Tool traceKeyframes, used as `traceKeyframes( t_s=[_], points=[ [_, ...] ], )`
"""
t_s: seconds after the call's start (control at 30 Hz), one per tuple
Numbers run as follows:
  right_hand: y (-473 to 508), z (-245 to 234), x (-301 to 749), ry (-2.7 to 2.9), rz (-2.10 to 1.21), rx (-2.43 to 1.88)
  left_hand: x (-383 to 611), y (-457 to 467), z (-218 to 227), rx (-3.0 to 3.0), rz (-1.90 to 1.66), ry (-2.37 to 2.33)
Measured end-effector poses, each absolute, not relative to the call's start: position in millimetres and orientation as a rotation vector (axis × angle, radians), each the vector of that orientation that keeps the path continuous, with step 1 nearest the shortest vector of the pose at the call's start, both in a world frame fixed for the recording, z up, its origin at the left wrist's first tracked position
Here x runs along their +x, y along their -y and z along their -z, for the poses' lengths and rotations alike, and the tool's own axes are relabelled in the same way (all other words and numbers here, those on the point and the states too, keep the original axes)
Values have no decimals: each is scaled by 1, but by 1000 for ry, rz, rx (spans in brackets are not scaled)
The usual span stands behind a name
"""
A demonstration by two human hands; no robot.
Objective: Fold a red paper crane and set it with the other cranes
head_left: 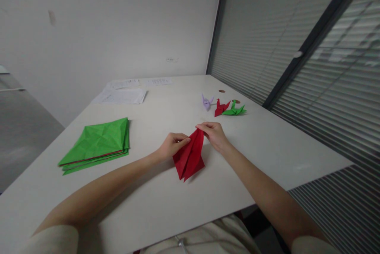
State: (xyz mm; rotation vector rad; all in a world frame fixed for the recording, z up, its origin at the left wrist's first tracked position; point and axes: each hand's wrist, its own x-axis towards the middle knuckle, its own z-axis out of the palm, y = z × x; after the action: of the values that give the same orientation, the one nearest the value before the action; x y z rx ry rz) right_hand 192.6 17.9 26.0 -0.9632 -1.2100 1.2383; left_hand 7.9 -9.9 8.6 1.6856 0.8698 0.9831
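A partly folded sheet of red origami paper is held between my two hands above the white table. My left hand pinches its left edge, thumb on top. At the upper corner, my right hand grips the paper between thumb and fingers. The lower part of the paper spreads into several pointed flaps, tilted toward me. Beyond my hands stand a lilac paper crane, a red paper crane and a green paper crane; the red and green ones touch or overlap.
On the left of the white table lies a stack of creased paper sheets, green on top. Printed papers lie at the back left. A wall stands behind, and a glass partition with blinds runs along the right.
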Motion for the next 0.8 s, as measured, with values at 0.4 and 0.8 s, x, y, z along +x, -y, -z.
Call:
traceKeyframes(
  t_s=[0.4,0.8],
  points=[
    [-15,-26,193,1344,-1411,-941,8,8,-3,1619,-1006,-903],
    [-15,-25,198,1417,-1351,-1075,10,11,-2,1674,-971,-895]
  ],
)
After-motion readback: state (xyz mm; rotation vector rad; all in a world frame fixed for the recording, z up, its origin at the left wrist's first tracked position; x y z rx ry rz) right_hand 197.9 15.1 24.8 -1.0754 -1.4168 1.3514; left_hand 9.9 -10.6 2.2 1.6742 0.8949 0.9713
